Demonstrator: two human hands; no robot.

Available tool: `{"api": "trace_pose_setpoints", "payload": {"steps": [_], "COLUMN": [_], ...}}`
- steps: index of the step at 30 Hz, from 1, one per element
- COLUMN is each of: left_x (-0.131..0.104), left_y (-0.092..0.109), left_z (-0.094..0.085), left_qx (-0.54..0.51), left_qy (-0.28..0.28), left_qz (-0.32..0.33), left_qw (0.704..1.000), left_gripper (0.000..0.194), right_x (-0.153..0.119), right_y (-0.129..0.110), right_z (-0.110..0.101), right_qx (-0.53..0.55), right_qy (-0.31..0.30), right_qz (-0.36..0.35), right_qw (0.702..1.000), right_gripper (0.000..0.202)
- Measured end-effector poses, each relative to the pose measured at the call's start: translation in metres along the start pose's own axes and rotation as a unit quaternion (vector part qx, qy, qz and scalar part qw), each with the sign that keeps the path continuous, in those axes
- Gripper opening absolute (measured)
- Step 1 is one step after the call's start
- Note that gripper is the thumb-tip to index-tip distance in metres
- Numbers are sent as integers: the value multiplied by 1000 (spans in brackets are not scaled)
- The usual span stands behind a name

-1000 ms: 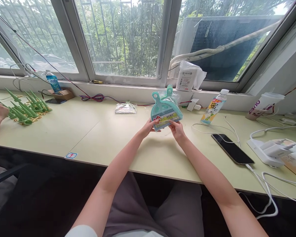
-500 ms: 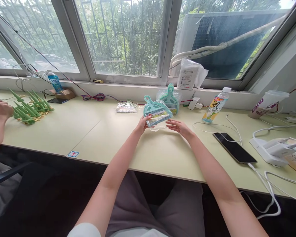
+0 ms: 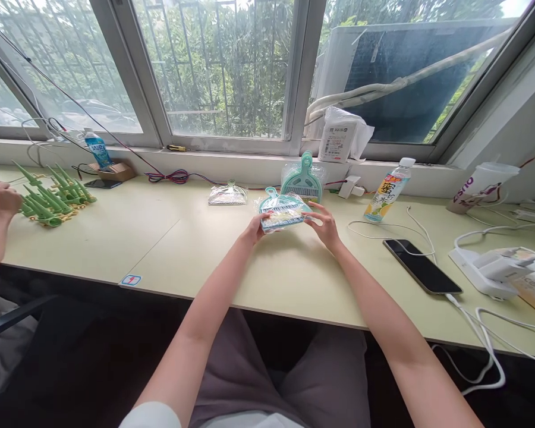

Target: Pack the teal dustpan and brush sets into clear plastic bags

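Note:
A teal dustpan and brush set in clear wrapping is held low over the table, its handle pointing toward the window. My left hand grips its left corner. At the right edge, my right hand has its fingers closed on the same set. Just behind it, more wrapped teal dustpans lean near the sill. To the left, a flat wrapped set with a pale green handle lies on the table.
On the right are a drink bottle, a phone, a plastic cup and a power strip with cables. At the left, a person's hand is beside green spiky parts.
The dustpan set has tipped flatter and lower. My right hand has moved from beside it onto its right edge, and the fingers have closed there.

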State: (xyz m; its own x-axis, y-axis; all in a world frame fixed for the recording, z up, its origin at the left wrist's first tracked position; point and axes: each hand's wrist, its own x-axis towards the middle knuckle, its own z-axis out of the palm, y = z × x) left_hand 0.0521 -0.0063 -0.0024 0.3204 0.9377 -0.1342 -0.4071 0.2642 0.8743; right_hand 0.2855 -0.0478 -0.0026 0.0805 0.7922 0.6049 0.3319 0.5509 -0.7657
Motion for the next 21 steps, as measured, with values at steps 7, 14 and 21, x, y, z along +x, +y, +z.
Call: {"api": "trace_pose_setpoints", "payload": {"steps": [7,14,21], "left_x": [-7,-10,-13], "left_y": [4,-1,2], "left_z": [-4,0,0], "left_qx": [43,125,185], "left_qy": [-26,-174,-203], "left_qz": [-18,-20,3], "left_qw": [999,977,962], "left_gripper": [38,41,44], "right_x": [0,-1,0], "right_y": [4,5,14], "right_z": [-1,-4,-3], "right_qx": [-10,-41,-58], "right_qy": [33,114,81], "right_qz": [3,-7,10], "right_qw": [999,993,995], "right_gripper": [17,18,31]}}
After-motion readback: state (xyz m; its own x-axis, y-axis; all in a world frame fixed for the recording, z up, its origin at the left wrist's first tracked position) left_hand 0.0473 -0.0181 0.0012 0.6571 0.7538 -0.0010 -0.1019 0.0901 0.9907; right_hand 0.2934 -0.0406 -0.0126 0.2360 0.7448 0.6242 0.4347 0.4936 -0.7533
